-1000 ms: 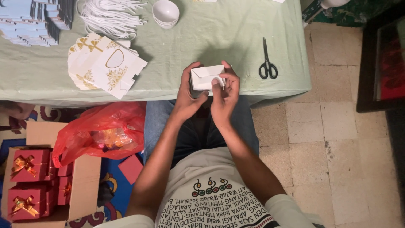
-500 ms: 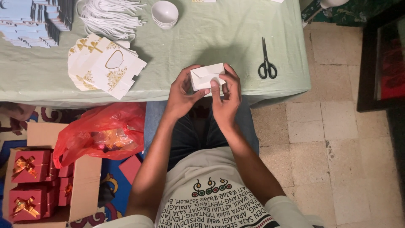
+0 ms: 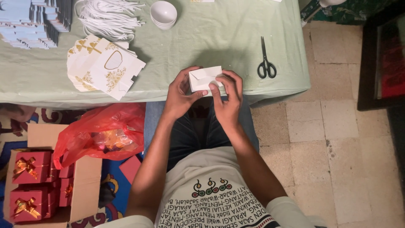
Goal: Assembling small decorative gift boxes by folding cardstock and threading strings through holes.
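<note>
Beside scissors, both hands folding white box, flat cartons left

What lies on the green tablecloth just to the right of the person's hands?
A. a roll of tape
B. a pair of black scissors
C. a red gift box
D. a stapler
B: a pair of black scissors lies on the green tablecloth, right of both hands holding the small white box.

One view only: head cam looked near-straight down from above the seated person, close range. Table filled the upper frame, lap and shirt sat at lower centre, tiled floor ran down the right side. No 2nd view, so no overlap.
</note>
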